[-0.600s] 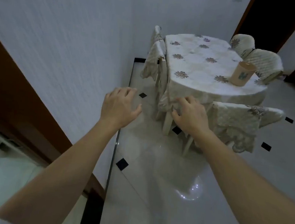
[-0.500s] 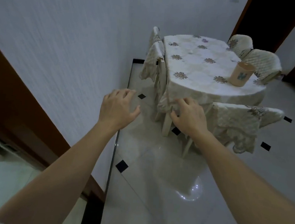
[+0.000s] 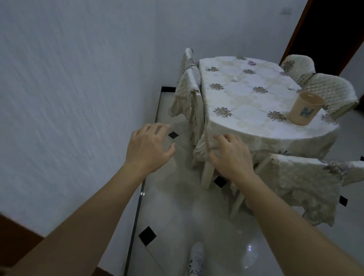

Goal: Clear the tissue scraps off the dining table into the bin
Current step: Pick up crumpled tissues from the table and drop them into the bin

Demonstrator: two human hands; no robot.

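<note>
The dining table (image 3: 251,113), under a cream cloth with flower motifs, stands ahead against the wall. A tan plastic bin (image 3: 304,109) sits on its right front part. Small white tissue scraps lie on the cloth, one (image 3: 235,78) near the left side and another (image 3: 290,88) near the far right edge. A small purple bit (image 3: 251,63) rests at the far end. My left hand (image 3: 148,148) and my right hand (image 3: 232,157) are both stretched forward, fingers spread, holding nothing, short of the table's near edge.
Covered chairs ring the table: two on the left (image 3: 188,87), two at the far right (image 3: 326,91), one at the front right (image 3: 314,178). A white wall runs along the left. The glossy tiled floor (image 3: 171,203) has black diamonds. My white shoe (image 3: 195,264) shows below.
I have stepped closer to the table, which now looks larger and nearer. Both hands stay stretched out and empty. My foot has come into view at the bottom.
</note>
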